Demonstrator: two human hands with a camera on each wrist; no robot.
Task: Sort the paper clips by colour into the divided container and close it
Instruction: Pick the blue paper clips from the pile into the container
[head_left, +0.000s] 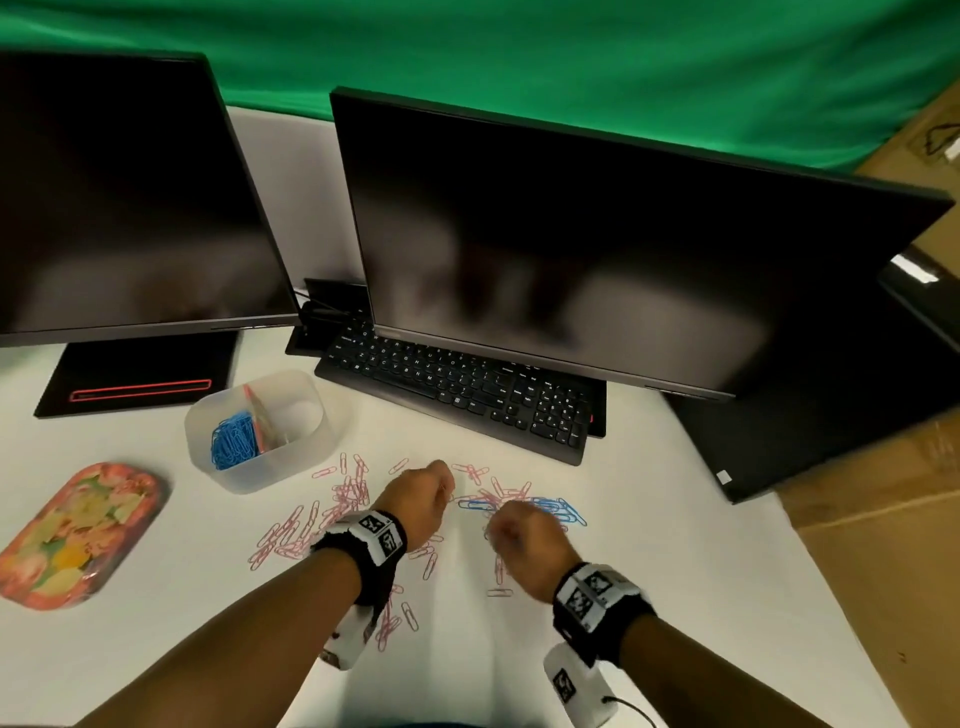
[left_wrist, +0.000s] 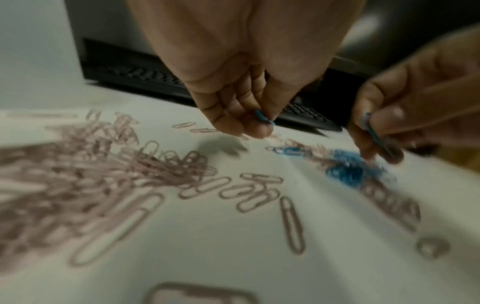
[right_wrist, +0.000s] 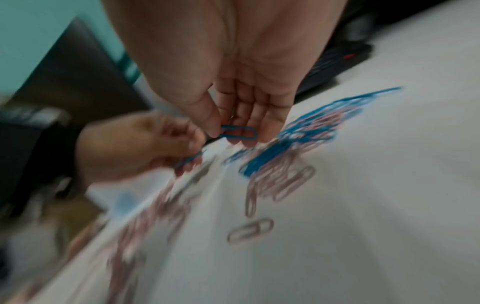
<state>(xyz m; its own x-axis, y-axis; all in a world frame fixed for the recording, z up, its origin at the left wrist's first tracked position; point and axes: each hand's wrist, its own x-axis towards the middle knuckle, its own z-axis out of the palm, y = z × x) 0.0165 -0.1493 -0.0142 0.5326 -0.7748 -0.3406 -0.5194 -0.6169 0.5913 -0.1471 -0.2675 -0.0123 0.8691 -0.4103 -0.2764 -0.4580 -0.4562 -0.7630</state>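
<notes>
Pinching one blue clip (right_wrist: 237, 132) in my right hand (head_left: 524, 530) and another in my left hand (head_left: 418, 501), I'd carry both to the divided container's (head_left: 306, 447) blue compartment, leaving the pink clips (head_left: 343, 493) behind.

Container (head_left: 258, 432) on table (head_left: 649, 545) at 10 o'clock from both hands, lid (head_left: 78, 535) at its 8 o'clock, keyboard (head_left: 462, 384) at 12 under a monitor (head_left: 597, 249), second monitor (head_left: 124, 197) at 11, loose clips (head_left: 332, 512) scattered under and around the hands.
</notes>
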